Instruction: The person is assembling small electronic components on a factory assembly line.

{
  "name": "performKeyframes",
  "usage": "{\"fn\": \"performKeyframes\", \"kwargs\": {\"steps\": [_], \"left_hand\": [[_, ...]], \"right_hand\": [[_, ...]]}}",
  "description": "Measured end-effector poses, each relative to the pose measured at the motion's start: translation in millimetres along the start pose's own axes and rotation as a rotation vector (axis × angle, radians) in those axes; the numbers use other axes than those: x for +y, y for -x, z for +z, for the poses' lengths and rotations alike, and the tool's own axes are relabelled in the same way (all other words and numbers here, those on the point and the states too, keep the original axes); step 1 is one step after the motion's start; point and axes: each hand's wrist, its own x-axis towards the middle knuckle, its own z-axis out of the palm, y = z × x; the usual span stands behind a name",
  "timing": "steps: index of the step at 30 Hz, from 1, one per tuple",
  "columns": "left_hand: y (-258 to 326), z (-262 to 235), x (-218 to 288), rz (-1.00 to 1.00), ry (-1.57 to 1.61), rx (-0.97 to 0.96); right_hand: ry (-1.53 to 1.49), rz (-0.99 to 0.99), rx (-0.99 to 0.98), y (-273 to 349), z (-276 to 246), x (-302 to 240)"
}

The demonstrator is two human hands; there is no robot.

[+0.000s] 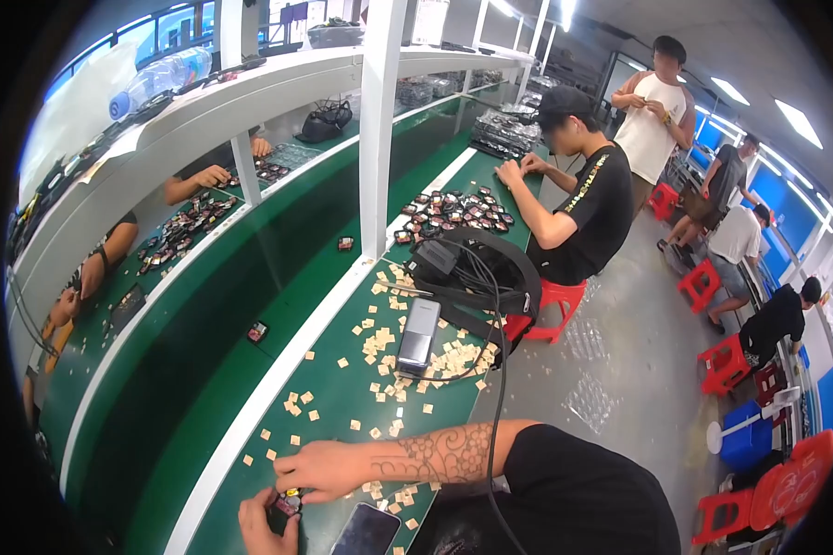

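Note:
Near the lower edge, my left hand (267,525) is closed round a small dark gadget (289,504) with red and yellow parts on its face. My right hand (319,469) reaches over it from the right, fingers curled down and touching its upper side; what is pinched under those fingertips is hidden. A dark-screened phone (366,531) lies just right of the gadget, partly cut off by the frame. Small square tan pieces (377,343) are scattered over the green bench beyond my right forearm, some lying close to the hand.
A grey power bank (419,331) with a cable lies among the pieces, before a black bag (472,277). Farther along, dark gadgets (453,215) are heaped beside a seated co-worker (583,194). A white post (379,129) rises from the bench edge beside a green conveyor belt (278,301).

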Motion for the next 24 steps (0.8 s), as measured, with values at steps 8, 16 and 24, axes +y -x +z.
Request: {"fn": "performKeyframes", "kwargs": {"steps": [8,16,24], "left_hand": [[15.8,-1.8,9.0,-0.115,-0.026,0.066],[-14.8,-12.5,3.0,0.067,-0.003,0.013],[7.0,-7.7,4.6,-0.010,-0.034,0.032]], "right_hand": [[-0.069,-0.045,-0.063,-7.3,12.9,-3.6],[-0.151,0.162,-0.052,-13.9,-29.2,-15.1],[-0.161,0.188,-0.121,-17.4,-16.4,-22.9]]}}
